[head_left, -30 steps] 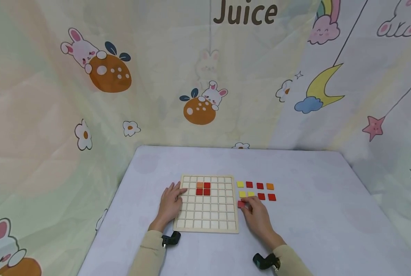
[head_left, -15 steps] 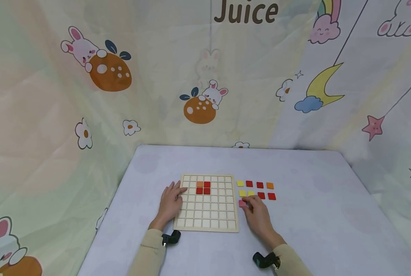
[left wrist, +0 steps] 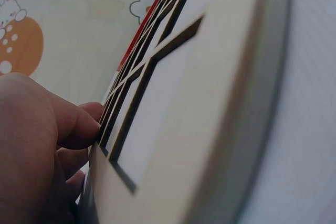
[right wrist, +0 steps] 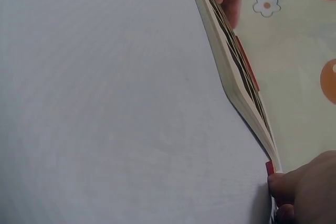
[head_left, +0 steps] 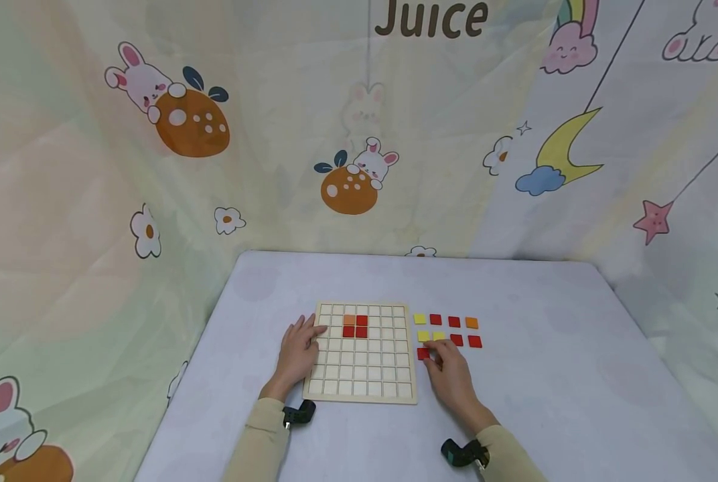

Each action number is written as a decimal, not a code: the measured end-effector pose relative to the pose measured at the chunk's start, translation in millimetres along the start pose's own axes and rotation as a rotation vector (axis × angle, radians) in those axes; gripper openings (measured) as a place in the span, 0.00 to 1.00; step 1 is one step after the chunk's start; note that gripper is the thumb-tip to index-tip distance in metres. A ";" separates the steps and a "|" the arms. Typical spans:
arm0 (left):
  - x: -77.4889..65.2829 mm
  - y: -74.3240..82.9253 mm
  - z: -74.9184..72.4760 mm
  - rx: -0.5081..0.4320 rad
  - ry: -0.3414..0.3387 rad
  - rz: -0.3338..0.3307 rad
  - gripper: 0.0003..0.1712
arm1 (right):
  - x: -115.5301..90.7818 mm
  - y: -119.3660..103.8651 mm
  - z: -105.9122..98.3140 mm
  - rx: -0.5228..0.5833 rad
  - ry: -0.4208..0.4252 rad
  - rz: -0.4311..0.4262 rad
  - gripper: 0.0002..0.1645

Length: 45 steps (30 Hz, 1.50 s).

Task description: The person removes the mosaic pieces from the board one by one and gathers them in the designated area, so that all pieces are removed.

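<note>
A pale wooden grid board [head_left: 361, 377] lies on the table, with one orange tile [head_left: 349, 320] and several red tiles [head_left: 362, 332] set as a two-by-two block in its upper cells. My left hand [head_left: 297, 349] rests along the board's left edge, its thumb over the rim; the left wrist view shows the fingers [left wrist: 73, 124] touching that edge. Just right of the board, my right hand [head_left: 451, 375] pinches a square red tile [head_left: 423, 353] between thumb and finger. In the right wrist view this red tile [right wrist: 270, 168] shows edge-on beside the fingertips, close to the board.
Loose square tiles lie in two rows right of the board: yellow tiles [head_left: 420, 319], red tiles [head_left: 453, 322] and an orange tile [head_left: 471, 323]. The right hand partly covers the nearer row. Behind the white table [head_left: 540, 381] hangs a printed cloth backdrop [head_left: 274, 167].
The red tile under my right fingers has shifted slightly right and looks darker than its pinkish shade half a second ago. My left hand and the board stay in place.
</note>
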State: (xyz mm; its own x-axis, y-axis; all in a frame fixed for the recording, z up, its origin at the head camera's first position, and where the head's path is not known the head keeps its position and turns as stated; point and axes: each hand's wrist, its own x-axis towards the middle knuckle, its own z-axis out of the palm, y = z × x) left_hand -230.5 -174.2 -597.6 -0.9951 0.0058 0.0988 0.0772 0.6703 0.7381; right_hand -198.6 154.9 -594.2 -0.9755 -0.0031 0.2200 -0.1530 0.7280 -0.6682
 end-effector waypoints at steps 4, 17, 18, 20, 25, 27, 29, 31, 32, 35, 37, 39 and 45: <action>0.4 0.1 0.1 0.001 -0.006 -0.001 0.22 | -0.2 0.4 -0.1 0.003 0.001 0.005 0.22; -0.4 0.6 -0.4 0.004 0.002 -0.004 0.22 | -1.4 -4.2 0.3 0.052 0.033 0.008 0.22; -0.4 0.5 -0.5 0.006 0.003 -0.005 0.22 | -1.0 -5.0 0.3 0.051 0.033 0.005 0.22; -0.3 0.6 -0.6 0.005 0.006 -0.001 0.22 | 0.3 -7.2 0.1 0.049 0.033 -0.005 0.21; 0.5 1.0 -1.2 -0.007 0.012 0.010 0.22 | 5.2 -14.8 -0.3 0.049 0.038 -0.042 0.19; 0.6 1.3 -1.5 -0.009 0.009 0.007 0.23 | 7.4 -18.6 -0.1 0.062 0.039 -0.052 0.18; 0.7 1.6 -1.7 -0.010 0.007 0.004 0.23 | 9.9 -22.8 0.7 0.080 0.032 -0.046 0.18; 0.7 2.3 -2.0 -0.011 0.007 0.003 0.23 | 12.5 -26.5 2.3 0.087 0.023 -0.040 0.18; 0.8 2.7 -2.1 -0.011 0.007 0.003 0.22 | 13.6 -28.4 3.3 0.089 0.018 -0.038 0.18; 0.9 3.1 -1.8 -0.014 0.005 -0.005 0.22 | 16.1 -34.9 6.3 0.099 -0.004 -0.036 0.18; 0.8 3.1 -1.6 -0.016 0.005 -0.009 0.23 | 16.8 -40.2 8.2 0.115 -0.020 -0.046 0.17; 0.7 3.0 -1.4 -0.016 0.005 -0.012 0.23 | 17.3 -45.6 10.3 0.129 -0.041 -0.056 0.17; -0.3 4.2 -0.6 -0.014 -0.002 -0.031 0.23 | 17.9 -58.4 20.0 0.173 -0.090 -0.107 0.14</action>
State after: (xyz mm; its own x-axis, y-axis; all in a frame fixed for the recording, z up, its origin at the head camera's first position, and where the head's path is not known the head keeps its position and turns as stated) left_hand -229.9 -171.9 -594.1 -0.9972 -0.0132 0.0738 0.0467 0.6601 0.7497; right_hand -210.3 98.7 -565.4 -0.9611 -0.1408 0.2375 -0.2741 0.5917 -0.7581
